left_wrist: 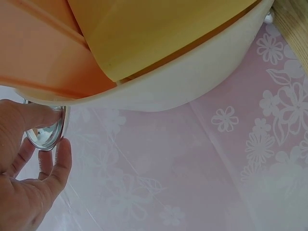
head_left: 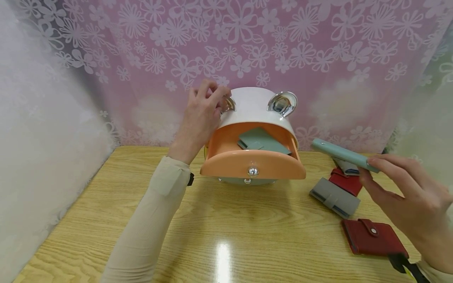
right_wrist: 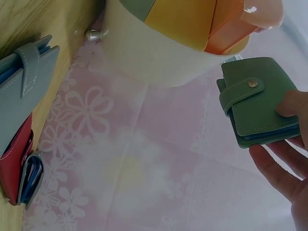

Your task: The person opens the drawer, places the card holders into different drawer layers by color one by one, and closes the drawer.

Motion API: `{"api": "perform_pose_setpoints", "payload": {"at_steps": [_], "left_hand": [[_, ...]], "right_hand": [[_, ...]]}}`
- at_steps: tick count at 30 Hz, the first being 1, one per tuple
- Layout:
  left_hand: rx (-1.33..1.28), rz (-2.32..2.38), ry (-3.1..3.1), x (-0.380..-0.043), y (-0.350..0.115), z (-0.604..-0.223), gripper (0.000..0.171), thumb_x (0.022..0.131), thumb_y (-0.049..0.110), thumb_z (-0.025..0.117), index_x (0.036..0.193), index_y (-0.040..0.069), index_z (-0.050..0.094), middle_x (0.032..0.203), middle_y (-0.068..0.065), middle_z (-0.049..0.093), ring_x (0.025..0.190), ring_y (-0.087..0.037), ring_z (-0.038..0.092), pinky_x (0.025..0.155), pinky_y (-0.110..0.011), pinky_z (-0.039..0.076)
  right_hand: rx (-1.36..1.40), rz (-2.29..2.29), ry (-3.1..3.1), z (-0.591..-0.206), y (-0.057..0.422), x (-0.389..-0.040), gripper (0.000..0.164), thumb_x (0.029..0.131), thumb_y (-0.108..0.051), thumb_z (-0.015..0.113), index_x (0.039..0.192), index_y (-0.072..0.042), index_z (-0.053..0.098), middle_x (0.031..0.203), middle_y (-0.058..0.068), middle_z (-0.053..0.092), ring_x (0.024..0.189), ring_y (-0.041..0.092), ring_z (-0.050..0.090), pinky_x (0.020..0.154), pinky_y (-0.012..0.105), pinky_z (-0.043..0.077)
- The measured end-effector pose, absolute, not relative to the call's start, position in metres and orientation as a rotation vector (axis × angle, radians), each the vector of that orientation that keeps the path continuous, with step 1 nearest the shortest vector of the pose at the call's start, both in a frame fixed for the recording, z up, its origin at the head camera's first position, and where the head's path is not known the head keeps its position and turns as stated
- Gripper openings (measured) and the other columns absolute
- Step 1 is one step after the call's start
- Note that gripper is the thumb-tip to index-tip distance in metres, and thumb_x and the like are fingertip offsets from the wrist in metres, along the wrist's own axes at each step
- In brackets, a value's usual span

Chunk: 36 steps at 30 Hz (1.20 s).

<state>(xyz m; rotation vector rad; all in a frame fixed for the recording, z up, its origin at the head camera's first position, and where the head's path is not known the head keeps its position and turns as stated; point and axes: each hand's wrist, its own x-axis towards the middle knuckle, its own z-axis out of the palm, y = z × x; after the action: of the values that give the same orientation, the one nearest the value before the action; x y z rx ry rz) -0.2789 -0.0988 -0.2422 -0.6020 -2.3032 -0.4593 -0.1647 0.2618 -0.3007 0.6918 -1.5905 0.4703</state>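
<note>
My left hand (head_left: pixel 203 112) grips the shiny silver ear (left_wrist: pixel 46 132) on the left of a white rounded drawer cabinet (head_left: pixel 253 103). Its orange top drawer (head_left: pixel 226 165) is pulled out, with a green wallet (head_left: pixel 263 140) lying inside. To the right of the cabinet, above the table, my right hand (head_left: pixel 407 196) pinches another green wallet (right_wrist: pixel 260 96) between thumb and fingers. A strap with a snap closes that wallet. The wallet in the drawer is partly hidden by the drawer front.
Beneath the right hand lie a grey wallet (head_left: pixel 336 196), a red wallet (head_left: pixel 345 182), a small greyish wallet (head_left: pixel 347 166) and a dark red snap wallet (head_left: pixel 375 237) on the wooden table (head_left: pixel 198 236). A second silver ear (head_left: pixel 283 103) juts from the cabinet's right. Flowered cloth (head_left: pixel 226 47) hangs behind.
</note>
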Motion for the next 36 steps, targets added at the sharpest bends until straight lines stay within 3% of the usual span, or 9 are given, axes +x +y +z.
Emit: {"api": "perform_pose_setpoints", "payload": {"at_steps": [13, 28, 36], "left_hand": [[-0.598, -0.478, -2.300, -0.279, -0.099, -0.244, 0.029, 0.099, 0.002, 0.059, 0.124, 0.016, 0.063, 0.122, -0.012, 0.051, 0.107, -0.031, 0.052, 0.088, -0.039, 0.051], [-0.623, -0.474, -2.276, -0.280, -0.101, -0.243, 0.029, 0.098, 0.001, 0.061, 0.123, 0.015, 0.064, 0.121, -0.012, 0.051, 0.102, -0.029, 0.054, 0.092, -0.040, 0.043], [-0.604, -0.479, -2.310, -0.279, -0.099, -0.243, 0.029, 0.100, 0.002, 0.058, 0.125, 0.017, 0.063, 0.124, -0.011, 0.051, 0.108, -0.032, 0.050, 0.089, -0.039, 0.052]], "right_hand": [[0.726, 0.573, -1.462, -0.299, 0.240, -0.171, 0.040, 0.097, -0.035, 0.068, 0.087, 0.004, 0.074, 0.078, 0.025, 0.068, 0.055, 0.044, 0.051, 0.097, 0.007, 0.044], [0.749, 0.625, -1.428, -0.299, 0.216, -0.182, 0.038, 0.096, -0.036, 0.072, 0.090, 0.002, 0.075, 0.084, 0.021, 0.071, 0.058, 0.042, 0.056, 0.093, 0.007, 0.046], [0.763, 0.703, -1.378, -0.298, 0.197, -0.190, 0.035, 0.094, -0.033, 0.074, 0.088, 0.001, 0.074, 0.083, 0.019, 0.071, 0.056, 0.037, 0.054, 0.084, 0.008, 0.047]]}}
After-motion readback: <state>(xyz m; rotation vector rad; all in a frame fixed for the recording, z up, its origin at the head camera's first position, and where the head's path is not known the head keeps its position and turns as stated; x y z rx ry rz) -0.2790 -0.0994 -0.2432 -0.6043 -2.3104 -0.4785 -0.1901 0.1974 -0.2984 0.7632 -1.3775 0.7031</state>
